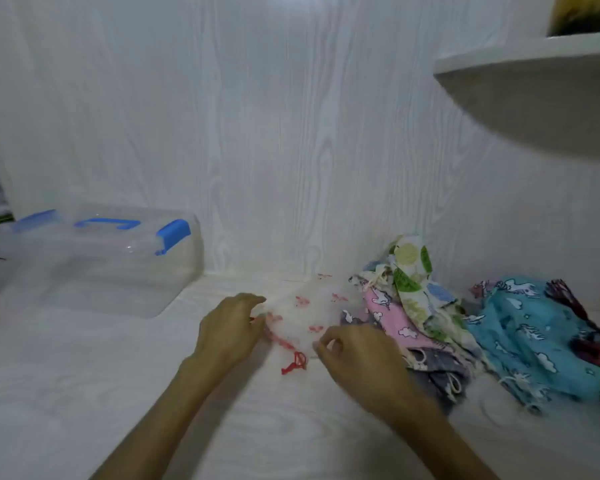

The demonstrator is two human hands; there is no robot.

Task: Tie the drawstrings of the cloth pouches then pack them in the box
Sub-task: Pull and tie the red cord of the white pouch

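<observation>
A white pouch with red print [309,306] lies flat on the white table in the middle. Its red drawstring [294,362] trails out at the near edge. My left hand [227,327] grips the pouch's left edge with curled fingers. My right hand [357,358] pinches the near right edge of the pouch between thumb and forefinger. To the right sits a heap of pouches: a pink one [394,320], a leaf-print one [413,271], a blue one [530,334] and a grey one [440,372]. A clear plastic box with blue clasps [94,258] stands at the left, lid on.
A white wood-grain wall [291,133] rises right behind the table. A rounded white shelf [541,84] juts out at the upper right. A dark red cloth [593,344] lies at the far right edge. Bare tabletop [84,375] spreads in front of the box.
</observation>
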